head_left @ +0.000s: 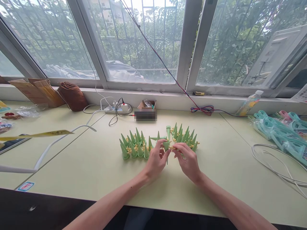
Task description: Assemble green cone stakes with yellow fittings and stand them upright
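My left hand (156, 159) is closed on a green plastic cone (166, 145), held between the two groups of cones. My right hand (188, 159) pinches a small yellow piece (171, 147) right against that cone. To the left stands a cluster of several upright green cones with yellow bits (134, 147). A second cluster (184, 136) stands behind my right hand, partly hidden by it. One more green cone (168, 131) stands upside down between the clusters.
Light green table (96, 166) under a window. A power strip with cables (117, 108), a small cardboard box (146, 105), a brown pouch (72, 95), cardboard pieces (35, 91). At right a pile of pastel plastic clips (280, 131), white cord (275, 166), a bottle (249, 103).
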A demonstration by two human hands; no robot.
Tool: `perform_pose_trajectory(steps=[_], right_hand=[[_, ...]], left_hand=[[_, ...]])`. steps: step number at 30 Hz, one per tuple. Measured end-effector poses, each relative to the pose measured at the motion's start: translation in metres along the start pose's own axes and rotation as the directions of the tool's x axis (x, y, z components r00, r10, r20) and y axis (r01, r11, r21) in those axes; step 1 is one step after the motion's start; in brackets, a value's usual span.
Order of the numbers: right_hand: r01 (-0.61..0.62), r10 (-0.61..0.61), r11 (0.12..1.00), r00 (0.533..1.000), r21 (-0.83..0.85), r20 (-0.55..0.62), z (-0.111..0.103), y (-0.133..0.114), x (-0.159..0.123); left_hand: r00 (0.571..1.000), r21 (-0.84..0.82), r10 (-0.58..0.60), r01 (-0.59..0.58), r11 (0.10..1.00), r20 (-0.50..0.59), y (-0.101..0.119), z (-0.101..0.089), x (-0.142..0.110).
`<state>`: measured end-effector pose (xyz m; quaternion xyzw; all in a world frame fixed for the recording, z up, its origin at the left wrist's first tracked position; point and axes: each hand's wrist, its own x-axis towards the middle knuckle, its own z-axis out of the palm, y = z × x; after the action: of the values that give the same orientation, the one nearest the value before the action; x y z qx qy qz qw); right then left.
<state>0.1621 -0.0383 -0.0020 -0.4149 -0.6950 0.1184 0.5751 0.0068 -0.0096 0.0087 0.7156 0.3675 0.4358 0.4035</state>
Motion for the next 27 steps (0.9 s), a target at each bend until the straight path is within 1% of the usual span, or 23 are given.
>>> perform_pose_trajectory(steps=[8, 17, 27], right_hand=[[-0.030, 0.032, 0.997, 0.999, -0.065, 0.022, -0.0015, 0.0004, -0.0006], [-0.040, 0.043, 0.998, 0.997, -0.045, 0.061, 0.0001, 0.0034, -0.0017], [-0.076, 0.080, 0.994, 0.996, -0.075, 0.044, 0.0015, 0.0065, -0.0027]], left_hand=[[1.000, 0.025, 0.007, -0.007, 1.000, -0.002, 0.0005, -0.0005, -0.0002], [1.000, 0.033, 0.007, -0.006, 0.999, -0.028, -0.0008, -0.0006, 0.0008], [1.000, 0.048, 0.004, -0.004, 0.999, -0.010, -0.0013, -0.0005, 0.0007]])
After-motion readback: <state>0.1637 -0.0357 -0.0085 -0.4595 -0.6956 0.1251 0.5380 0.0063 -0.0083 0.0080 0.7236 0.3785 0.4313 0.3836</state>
